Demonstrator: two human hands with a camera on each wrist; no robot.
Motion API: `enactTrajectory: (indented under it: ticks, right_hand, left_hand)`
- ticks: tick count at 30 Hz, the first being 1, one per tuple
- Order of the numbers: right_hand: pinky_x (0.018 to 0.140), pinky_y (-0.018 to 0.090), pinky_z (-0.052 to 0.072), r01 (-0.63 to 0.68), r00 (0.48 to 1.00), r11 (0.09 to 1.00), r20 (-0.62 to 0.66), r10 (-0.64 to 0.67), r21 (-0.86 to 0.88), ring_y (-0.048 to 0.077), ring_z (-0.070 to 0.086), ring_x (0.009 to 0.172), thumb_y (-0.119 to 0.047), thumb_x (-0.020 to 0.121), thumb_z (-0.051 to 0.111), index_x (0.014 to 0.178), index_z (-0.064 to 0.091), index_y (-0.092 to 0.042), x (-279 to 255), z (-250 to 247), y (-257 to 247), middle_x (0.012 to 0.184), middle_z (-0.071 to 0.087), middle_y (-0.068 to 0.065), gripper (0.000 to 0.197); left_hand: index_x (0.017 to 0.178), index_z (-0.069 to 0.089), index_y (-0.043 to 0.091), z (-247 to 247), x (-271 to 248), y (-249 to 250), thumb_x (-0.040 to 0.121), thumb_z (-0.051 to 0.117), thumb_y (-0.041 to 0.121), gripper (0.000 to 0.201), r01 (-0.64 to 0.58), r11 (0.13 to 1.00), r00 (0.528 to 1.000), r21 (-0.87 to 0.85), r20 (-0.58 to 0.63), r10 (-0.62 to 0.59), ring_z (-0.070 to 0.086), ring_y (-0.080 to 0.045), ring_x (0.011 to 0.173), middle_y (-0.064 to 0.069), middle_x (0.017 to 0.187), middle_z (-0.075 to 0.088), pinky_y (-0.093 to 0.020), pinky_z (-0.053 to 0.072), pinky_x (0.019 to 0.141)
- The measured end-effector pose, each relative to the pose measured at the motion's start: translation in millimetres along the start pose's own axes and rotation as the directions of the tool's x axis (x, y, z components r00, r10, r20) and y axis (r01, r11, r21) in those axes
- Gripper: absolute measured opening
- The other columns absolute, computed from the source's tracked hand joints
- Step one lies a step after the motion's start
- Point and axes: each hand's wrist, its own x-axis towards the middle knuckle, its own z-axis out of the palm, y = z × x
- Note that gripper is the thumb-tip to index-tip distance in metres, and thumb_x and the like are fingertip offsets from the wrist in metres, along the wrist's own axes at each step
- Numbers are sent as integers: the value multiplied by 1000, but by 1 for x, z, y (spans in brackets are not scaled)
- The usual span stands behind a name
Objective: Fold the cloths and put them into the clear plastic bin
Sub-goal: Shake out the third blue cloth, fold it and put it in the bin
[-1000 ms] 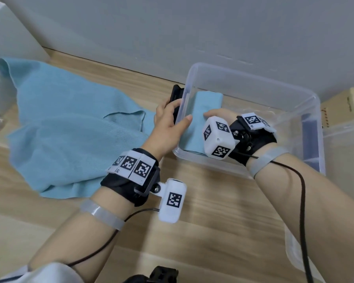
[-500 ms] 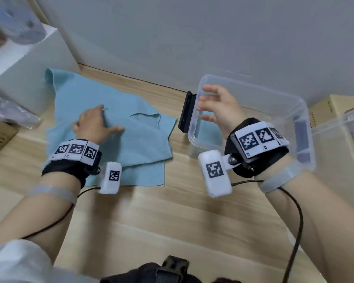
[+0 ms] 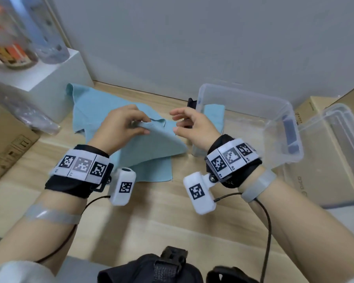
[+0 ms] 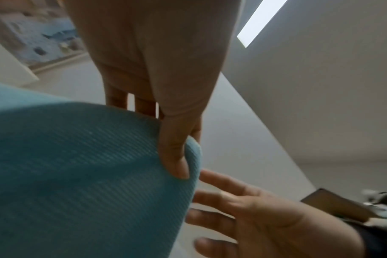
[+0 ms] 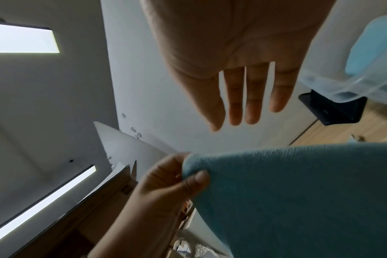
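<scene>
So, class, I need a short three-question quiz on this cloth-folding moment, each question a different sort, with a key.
1. True or false: the right hand grips the lifted blue cloth.
2. Which hand pinches that cloth's corner? A) left hand B) right hand C) both
3. Fill in: a folded cloth already lies inside the clear plastic ____.

Key: 1 false, its fingers are spread beside the cloth; 2 A; 3 bin.

Left hand [image 3: 119, 127] raised, thumb and curled fingers [image 4: 175, 157] pinching a light blue ribbed cloth [image 3: 151, 144], right hand [image 3: 194, 127] just beside it, fingers [image 5: 254, 97] loosely extended, holding nothing, both forearms reaching forward
</scene>
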Motion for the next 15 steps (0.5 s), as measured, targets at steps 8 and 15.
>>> enactTrajectory:
  ticks: [8,15]
  right_hand:
    - [87,8,40,247,942,969,238,-237,-12,-14,53,88,1,84,57,84,49,-20,-31,-18,-32,98,58,-11,22]
    - [72,25,37,227,961,956,202,-189,-184,10,46,72,-7,72,74,65,46,-24,-54,-45,-38,68,48,-10,33]
  left_hand:
    - [98,64,32,-21,-16,57,75,60,18,27,-254,963,966,-95,18,257,48,9,72,26,72,46,-6,33,64]
    - [97,66,36,-30,-18,89,78,61,20,25,-280,956,958,-89,-90,272,44,3,63,19,69,46,-8,31,59]
